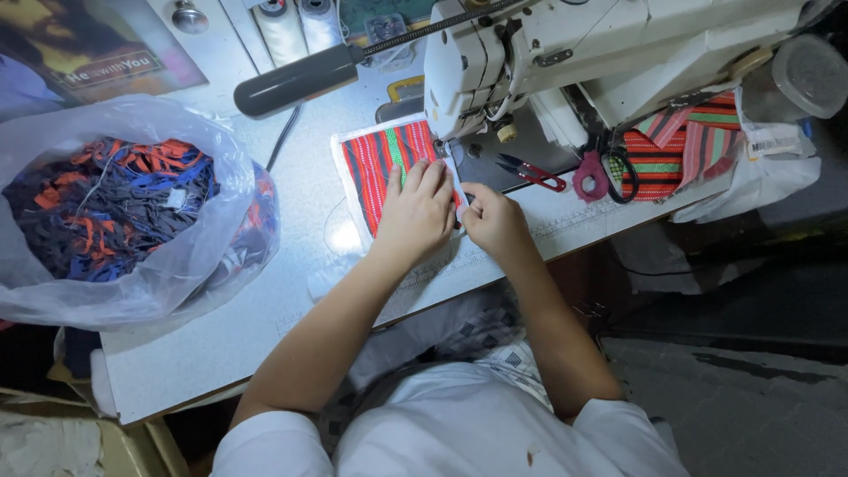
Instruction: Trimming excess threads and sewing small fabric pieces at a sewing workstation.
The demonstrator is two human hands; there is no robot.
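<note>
Striped red cloth [385, 163], left hand [417, 215] flat, right hand [491, 221] curled

red-green striped cloth [386, 163], red scissors [530, 171]

Place: sewing workshop | signs: industrial sewing machine [565, 53], thread cones [300, 26], bag of fabric scraps [115, 212], thread snips [532, 172] on worktop [221, 344]

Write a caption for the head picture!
Two hands press striped red fabric under a sewing machine.
</note>
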